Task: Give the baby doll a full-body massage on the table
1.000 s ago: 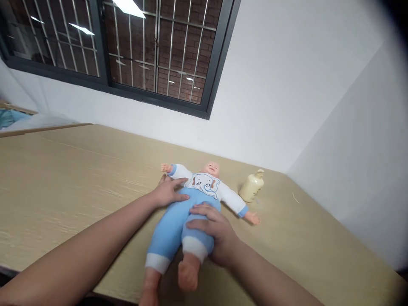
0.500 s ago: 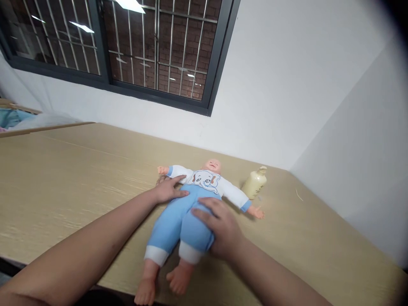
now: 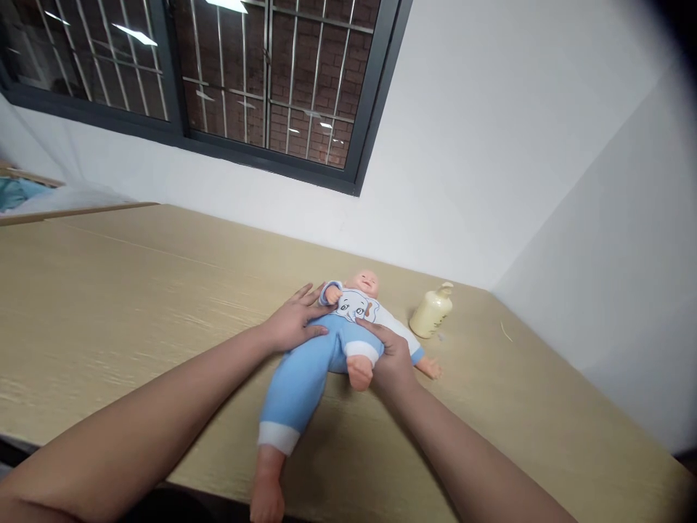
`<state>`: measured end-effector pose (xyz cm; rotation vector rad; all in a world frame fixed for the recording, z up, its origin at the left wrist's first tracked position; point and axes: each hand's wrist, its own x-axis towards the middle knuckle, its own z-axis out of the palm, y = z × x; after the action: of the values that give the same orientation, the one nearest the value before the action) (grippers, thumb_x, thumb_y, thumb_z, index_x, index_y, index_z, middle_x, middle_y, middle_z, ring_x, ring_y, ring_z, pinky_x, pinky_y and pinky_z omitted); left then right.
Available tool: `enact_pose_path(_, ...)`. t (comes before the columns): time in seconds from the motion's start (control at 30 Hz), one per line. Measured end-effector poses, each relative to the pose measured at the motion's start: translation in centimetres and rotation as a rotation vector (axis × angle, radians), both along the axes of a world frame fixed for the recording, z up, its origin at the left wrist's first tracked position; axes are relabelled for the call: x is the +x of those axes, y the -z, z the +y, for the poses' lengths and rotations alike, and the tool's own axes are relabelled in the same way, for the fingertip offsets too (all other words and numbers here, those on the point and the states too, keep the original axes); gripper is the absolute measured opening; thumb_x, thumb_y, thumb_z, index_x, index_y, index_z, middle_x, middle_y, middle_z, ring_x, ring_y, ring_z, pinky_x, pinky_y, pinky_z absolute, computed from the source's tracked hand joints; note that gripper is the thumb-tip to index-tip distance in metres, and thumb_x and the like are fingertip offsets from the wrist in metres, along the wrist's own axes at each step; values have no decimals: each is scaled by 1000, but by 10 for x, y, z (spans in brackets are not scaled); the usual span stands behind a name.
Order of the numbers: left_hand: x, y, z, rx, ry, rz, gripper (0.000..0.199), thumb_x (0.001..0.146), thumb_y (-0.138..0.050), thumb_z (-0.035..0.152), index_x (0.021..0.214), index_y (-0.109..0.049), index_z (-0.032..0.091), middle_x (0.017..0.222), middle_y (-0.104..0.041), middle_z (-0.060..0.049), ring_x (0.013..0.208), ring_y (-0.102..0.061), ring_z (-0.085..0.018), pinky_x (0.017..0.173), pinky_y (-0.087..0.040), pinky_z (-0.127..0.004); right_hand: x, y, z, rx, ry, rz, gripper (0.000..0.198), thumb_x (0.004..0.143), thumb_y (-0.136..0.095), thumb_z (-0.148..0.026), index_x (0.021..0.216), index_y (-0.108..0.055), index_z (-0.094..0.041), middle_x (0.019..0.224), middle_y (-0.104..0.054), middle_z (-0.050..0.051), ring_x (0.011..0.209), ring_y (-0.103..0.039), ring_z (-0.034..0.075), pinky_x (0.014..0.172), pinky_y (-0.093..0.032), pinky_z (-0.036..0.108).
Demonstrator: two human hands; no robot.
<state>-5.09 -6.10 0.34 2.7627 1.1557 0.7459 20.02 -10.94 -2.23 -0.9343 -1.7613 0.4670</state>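
A baby doll in a blue and white outfit with an animal face on the chest lies on its back, head toward the wall. Against its side at picture left is my left hand, thumb on the belly and fingers along the doll's sleeve, holding it. The doll's arm there is bent over the chest. My right hand grips the doll's other leg, thumb on top, with that leg folded up toward the belly. The straight leg points toward me, its foot at the table's near edge.
A cream pump bottle stands on the wooden table, right of the doll. Farther right lies a thin pale strand. Behind the table are a white wall and a barred window. Bluish cloth shows at far left.
My right hand has folded the doll's leg up toward its belly. The doll's arm beside my left hand has gone from stretched out to bent over the chest.
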Motion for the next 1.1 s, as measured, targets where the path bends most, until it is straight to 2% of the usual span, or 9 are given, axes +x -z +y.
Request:
enact_pose_path(0.13, -2, 5, 2, -96, -92, -67, 59, 88, -59, 54, 142, -51, 34, 161, -25, -4, 149, -13, -35, 119, -15, -54, 2, -11, -14, 125, 39, -159, 49, 74, -71, -25, 123, -66, -22, 120, -70, 8, 109, -66, 26, 98, -53, 42)
enact_pose_path(0.27, -9, 18, 10, -246, -263, -154, 72, 74, -68, 65, 138, -56, 34, 146, -45, -10, 143, -25, -42, 116, -22, -56, -2, -24, -36, 275, -5, -308, 57, 71, -64, -17, 127, -60, -21, 121, -68, 9, 110, -65, 25, 96, -53, 40)
enact_pose_path(0.37, -16, 24, 18, -326, -353, -186, 84, 66, -68, 74, 137, -58, 31, 141, -52, -11, 140, -31, -42, 116, -21, -54, -10, -27, -51, 295, -76, -447, 69, 65, -59, -14, 133, -55, -20, 127, -64, 11, 115, -61, 27, 100, -50, 43)
enact_pose_path(0.53, -20, 26, 21, -373, -385, -160, 92, 63, -62, 82, 140, -55, 32, 143, -53, -11, 141, -31, -42, 115, -21, -55, -22, -24, -69, 286, -192, -761, 93, 54, -64, -14, 143, -45, -29, 146, -46, 14, 139, -34, 43, 108, -33, 65)
enact_pose_path(0.67, -20, 25, 20, -375, -378, -135, 91, 66, -60, 81, 143, -51, 34, 143, -52, -11, 142, -28, -43, 114, -23, -56, -23, -24, -71, 303, -242, -887, 85, 57, -66, -10, 136, -51, -34, 149, -43, 10, 144, -23, 45, 108, -27, 70)
enact_pose_path(0.8, -18, 23, 17, -364, -386, -105, 86, 70, -58, 79, 143, -50, 35, 142, -50, -12, 143, -26, -44, 115, -20, -58, -14, -26, -55, 379, -162, -676, 57, 74, -67, -15, 128, -60, -33, 143, -48, 10, 136, -41, 34, 107, -39, 55)
enact_pose_path(0.9, -14, 18, 14, -287, -344, -82, 80, 73, -58, 77, 140, -55, 33, 148, -43, -12, 146, -15, -46, 116, -13, -59, -5, -25, -35, 318, -59, -416, 42, 84, -63, -20, 125, -65, -33, 137, -52, 10, 124, -54, 27, 102, -47, 45)
enact_pose_path(1.0, -10, 12, 11, -176, -249, -64, 71, 78, -57, 73, 137, -58, 32, 157, -34, -8, 147, -9, -44, 118, -8, -59, -1, -19, -18, 206, -33, -221, 41, 82, -68, -23, 122, -68, -29, 130, -58, 10, 118, -59, 26, 100, -50, 42)
enact_pose_path(1.1, -7, 6, 10, -79, -110, -48, 61, 85, -56, 65, 135, -60, 31, 154, -40, -5, 146, -23, -33, 121, -4, -50, -1, -11, -9, 162, -49, -104, 41, 78, -72, -25, 118, -70, -28, 120, -64, 9, 112, -63, 25, 98, -52, 41)
